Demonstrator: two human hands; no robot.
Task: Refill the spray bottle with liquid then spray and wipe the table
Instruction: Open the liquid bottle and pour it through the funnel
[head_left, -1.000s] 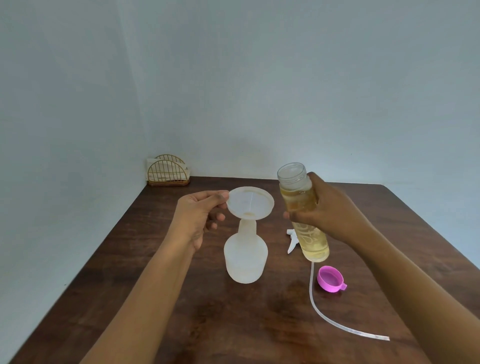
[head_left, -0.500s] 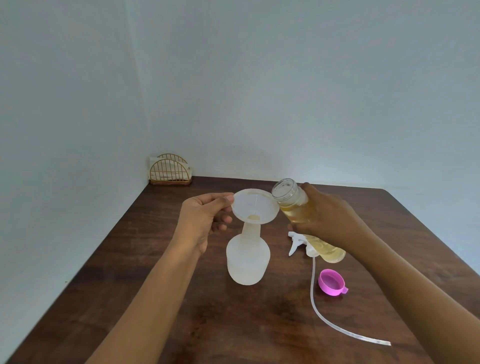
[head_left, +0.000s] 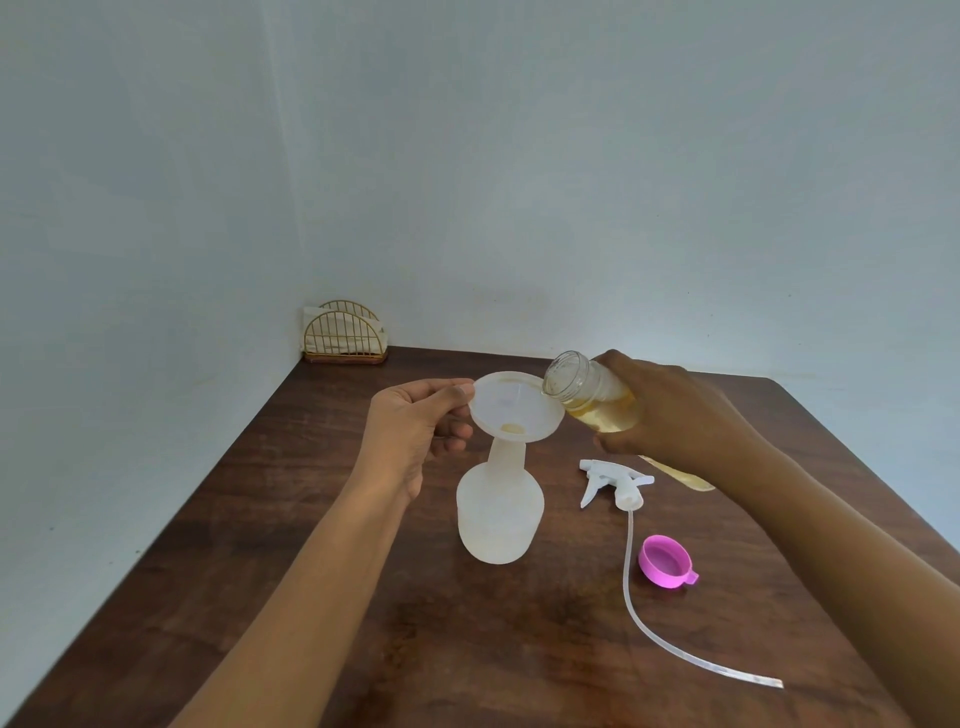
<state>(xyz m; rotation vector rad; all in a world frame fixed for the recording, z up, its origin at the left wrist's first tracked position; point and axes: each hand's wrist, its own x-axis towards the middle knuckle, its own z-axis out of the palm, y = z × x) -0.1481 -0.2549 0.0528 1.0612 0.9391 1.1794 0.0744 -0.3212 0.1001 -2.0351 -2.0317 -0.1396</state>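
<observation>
Pale blue-grey walls (head_left: 571, 182) meet behind a dark wooden tabletop (head_left: 467, 649). The translucent spray bottle (head_left: 498, 519) stands upright mid-tabletop, a white funnel (head_left: 514, 410) in its neck. The right hand (head_left: 670, 415) wraps its fingers round a tilted clear bottle (head_left: 587, 395) of yellow liquid, mouth over the funnel. The left hand (head_left: 415, 426) pinches the funnel's rim with its fingers. The trigger head (head_left: 615, 480) and pink cap (head_left: 666, 561) lie nearby.

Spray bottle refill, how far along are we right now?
Done: the trigger head and pink cap lie on the table, and the funnel sits in the spray bottle. In hand: the left hand pinches the funnel rim, and the right hand tips the refill bottle over it. Left: finishing the pour, refitting the head, spraying, wiping.
</observation>
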